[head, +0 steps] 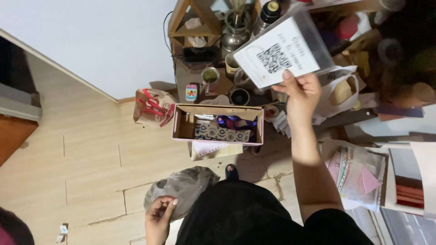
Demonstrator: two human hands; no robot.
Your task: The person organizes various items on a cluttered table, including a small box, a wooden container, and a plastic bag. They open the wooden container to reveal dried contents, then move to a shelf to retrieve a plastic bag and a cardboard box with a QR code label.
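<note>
View from above of a pale wood-plank floor [91,159] meeting a plain white wall [104,41], with a crowded low table [190,81] of jars, cups and a wooden frame at the top. An open pink-edged cardboard box [218,124] of patterned cloth sits on the floor beside a crumpled brown paper bag [152,106]. The right hand [302,93], fingers pinching its lower edge, holds a clear-sleeved white card [281,50] up over the table; the left hand [159,218], fingers curled together, grips a grey plastic bag [181,188] low near the floor.
</note>
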